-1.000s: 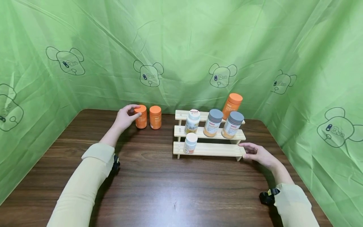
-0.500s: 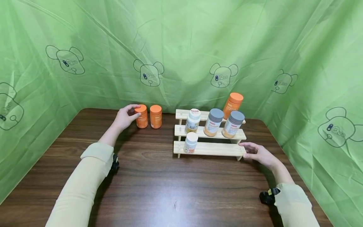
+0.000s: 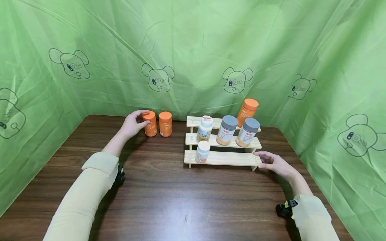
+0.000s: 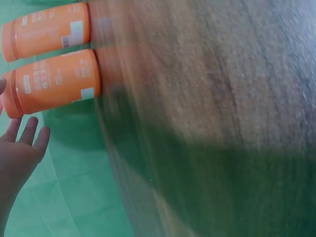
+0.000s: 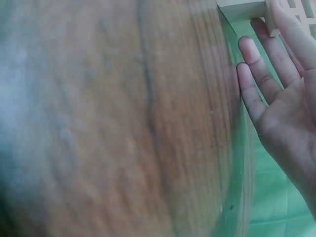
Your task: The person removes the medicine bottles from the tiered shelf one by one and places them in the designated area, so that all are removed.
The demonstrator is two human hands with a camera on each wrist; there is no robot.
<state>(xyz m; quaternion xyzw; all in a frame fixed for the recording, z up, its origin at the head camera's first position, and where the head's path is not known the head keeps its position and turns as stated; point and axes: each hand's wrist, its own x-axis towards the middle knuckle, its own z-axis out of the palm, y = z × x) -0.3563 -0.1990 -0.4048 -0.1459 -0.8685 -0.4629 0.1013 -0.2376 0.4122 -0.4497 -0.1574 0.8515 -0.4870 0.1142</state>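
orange bottle [image 3: 150, 123], the nearer of a pair at the back left of the bench [image 3: 169, 201], stands upright with the left hand [image 3: 132, 124] cupped round its side: thumb toward the front, fingers curling over near the cap, a light wrap rather than a firm squeeze as far as the head view shows. the grip sits high on the bottle, which suits lifting it straight up off the wood. in the left wrist view the fingertips [image 4: 30, 132] show only at the frame's edge, and whether they press the bottle there cannot be told. just beside it, close but seemingly apart, stands the second orange bottle [image 3: 165, 124].

the right hand [image 3: 272, 161] lies with fingers relaxed and straight, their tips touching the right end of the wooden stepped rack [image 3: 229, 158], likely steadying it. the right wrist view shows the fingers [image 5: 256, 84] spread flat beside the rack's corner [image 5: 242, 7], holding nothing.

outward, the rack carries a white-capped bottle [image 3: 202, 151] on the lowest step, another white-capped bottle [image 3: 204, 128] and two grey-capped jars [image 3: 227, 130] on the middle step, and a tall orange bottle [image 3: 248, 112] on top. green cloth [image 3: 193, 50] with bear outlines hangs behind.

both wrist views are blurred; labels cannot be read, and the left palm's contact is hidden.
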